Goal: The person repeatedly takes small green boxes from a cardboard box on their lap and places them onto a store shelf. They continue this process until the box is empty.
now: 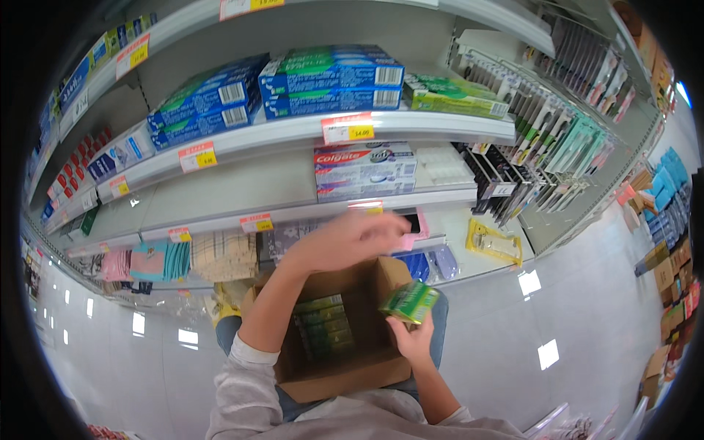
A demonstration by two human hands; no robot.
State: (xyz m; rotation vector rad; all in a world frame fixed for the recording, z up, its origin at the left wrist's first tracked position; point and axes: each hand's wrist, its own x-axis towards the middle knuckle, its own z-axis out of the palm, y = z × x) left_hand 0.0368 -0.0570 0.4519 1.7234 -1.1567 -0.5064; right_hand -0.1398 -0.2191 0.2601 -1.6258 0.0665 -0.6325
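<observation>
Right of lower centre, the right hand (412,339) has its fingers grasping a green box (412,302) beside an open carton (345,378) holding similar boxes (323,326). The left hand (359,238) is blurred before a pale shelf (227,194); I cannot tell whether its fingers are clenched. Glossy grey floor (506,323) spreads lower right.

Tiered store shelving (249,185) stands ahead of the right grip (414,340); glossy grey floor (491,330) spreads to its right, with bright rectangular reflections (548,354).
</observation>
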